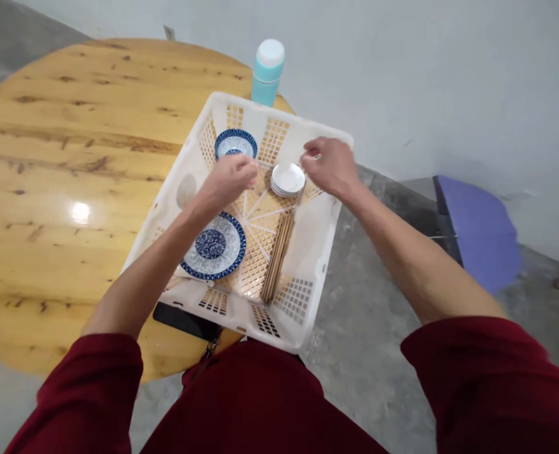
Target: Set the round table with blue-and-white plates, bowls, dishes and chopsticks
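A white plastic basket [319, 296] stands in front of me. My left hand [234, 176] is above its middle, fingers curled closed, between two blue-and-white plates. The smaller plate [236, 140] leans at the far side; the larger plate [229, 252] lies nearer me. My right hand [329, 165] hovers by the far right corner with fingers pinched together. Just left of it sits a stack of small white dishes [288, 179]. Wooden chopsticks [278, 258] lie along the basket's right side. Whatever either hand may hold is hidden or too blurred to name.
The basket rests on a round wooden table [71, 164]. Behind it stands a light-blue bottle [267, 72] with a white lid. A black phone-like object [184, 321] lies under its near edge. On the floor at right is an open purple umbrella [480, 233] by the wall.
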Motion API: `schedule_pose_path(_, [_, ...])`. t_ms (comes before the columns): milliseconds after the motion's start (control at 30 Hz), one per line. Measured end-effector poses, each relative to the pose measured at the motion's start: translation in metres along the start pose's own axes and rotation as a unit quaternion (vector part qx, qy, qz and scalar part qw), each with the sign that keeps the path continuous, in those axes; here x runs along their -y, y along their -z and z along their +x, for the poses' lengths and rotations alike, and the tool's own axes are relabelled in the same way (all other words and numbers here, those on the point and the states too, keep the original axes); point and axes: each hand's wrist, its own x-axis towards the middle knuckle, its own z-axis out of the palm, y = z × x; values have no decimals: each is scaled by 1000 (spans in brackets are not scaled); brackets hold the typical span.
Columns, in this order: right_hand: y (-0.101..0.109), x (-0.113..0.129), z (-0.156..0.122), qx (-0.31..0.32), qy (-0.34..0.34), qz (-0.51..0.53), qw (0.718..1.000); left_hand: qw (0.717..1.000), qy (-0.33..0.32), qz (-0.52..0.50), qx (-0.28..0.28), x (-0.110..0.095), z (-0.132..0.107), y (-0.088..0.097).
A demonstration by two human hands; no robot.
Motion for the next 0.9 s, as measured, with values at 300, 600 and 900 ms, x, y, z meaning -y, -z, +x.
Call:
schedule_pose_path(300, [49, -25, -205, -317, -170, 71, 930, 907, -267, 162, -283, -2, -190, 138])
schedule_pose_path(600, [-125, 16, -454, -206, -512, 335, 763, 961, 41, 85, -260, 168, -288, 171])
schedule_pose_path(900, [-162, 83, -449, -8, -414, 467, 781, 994, 17, 57, -92, 166, -292, 123])
